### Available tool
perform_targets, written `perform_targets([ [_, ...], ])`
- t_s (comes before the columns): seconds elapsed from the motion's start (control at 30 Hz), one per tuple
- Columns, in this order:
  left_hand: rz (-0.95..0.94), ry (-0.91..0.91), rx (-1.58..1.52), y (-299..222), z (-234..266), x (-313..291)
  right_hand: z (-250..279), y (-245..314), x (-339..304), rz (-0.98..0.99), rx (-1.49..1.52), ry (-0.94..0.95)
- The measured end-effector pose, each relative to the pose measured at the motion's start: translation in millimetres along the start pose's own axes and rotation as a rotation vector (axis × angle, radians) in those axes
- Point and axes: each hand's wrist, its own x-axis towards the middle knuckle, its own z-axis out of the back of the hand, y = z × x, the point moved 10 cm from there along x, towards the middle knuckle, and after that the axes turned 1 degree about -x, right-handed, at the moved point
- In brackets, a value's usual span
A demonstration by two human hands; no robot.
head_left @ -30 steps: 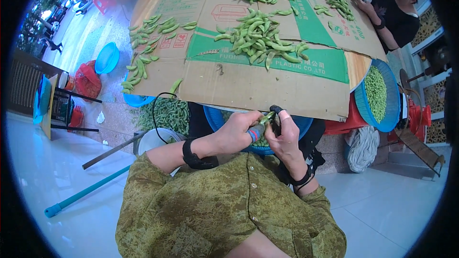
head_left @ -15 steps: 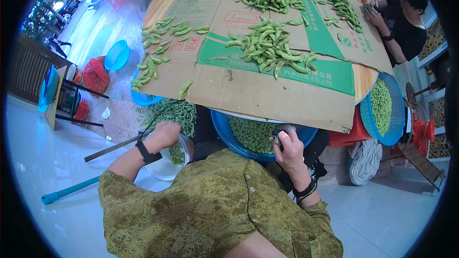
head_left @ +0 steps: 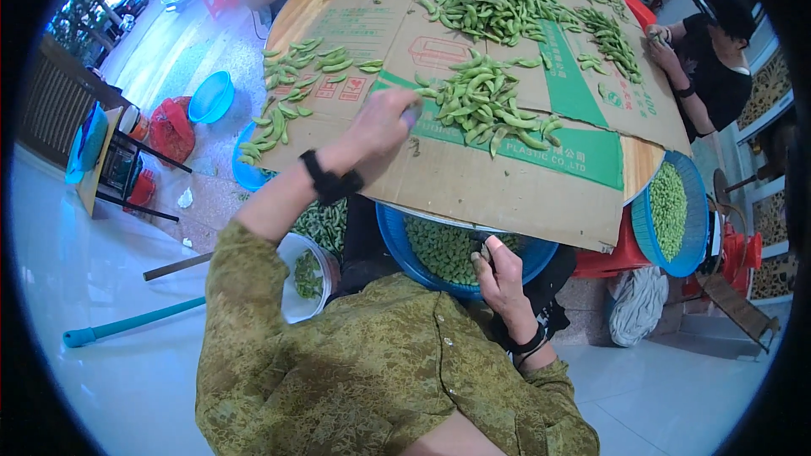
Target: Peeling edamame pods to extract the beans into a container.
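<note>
My left hand (head_left: 382, 128) reaches over the cardboard, its fingertips beside the near heap of green soybean pods (head_left: 481, 101). Motion blur and the back of the hand hide how the fingers are set; something greyish shows at their tips. Above the blue basin (head_left: 390, 241) of shelled green beans (head_left: 441, 247), at the table's near edge, is my right hand (head_left: 503, 279). Its fingers are closed, with something dark (head_left: 480, 241) at the tips too small to make out.
Flattened cardboard (head_left: 338, 160) covers the round wooden table, with more pod heaps (head_left: 490, 4) farther back. A white bucket (head_left: 297, 308) with green scraps stands at my left. Another blue basin (head_left: 697, 211) of beans is at right. Two other people sit around the table.
My left hand has risen from above the white bucket and moved right and forward to the pods on the cardboard. My right hand has stayed over the basin, slightly lower.
</note>
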Motion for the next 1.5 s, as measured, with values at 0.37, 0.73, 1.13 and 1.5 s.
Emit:
perform_targets([
  [0.37, -0.054, 0.022, 0.28, 27.9, -25.5, 21.9, 14.1, -34.0, -7.2, -0.436, 0.942, -0.204],
  [0.73, 0.518, 0.561, -1.236, -95.7, -71.9, -73.9, -4.7, -25.7, 13.5, -0.509, 0.99, -0.142],
  [1.13, 0.457, 0.607, -1.185, -110.9, -109.7, -96.4, -9.4, -19.1, 6.2, -0.474, 1.16, -0.075],
  [1.5, 0.098, 0.278, -1.017, -120.3, -85.8, -85.0, -0.1, -18.4, 6.2, -0.416, 1.119, -0.143],
])
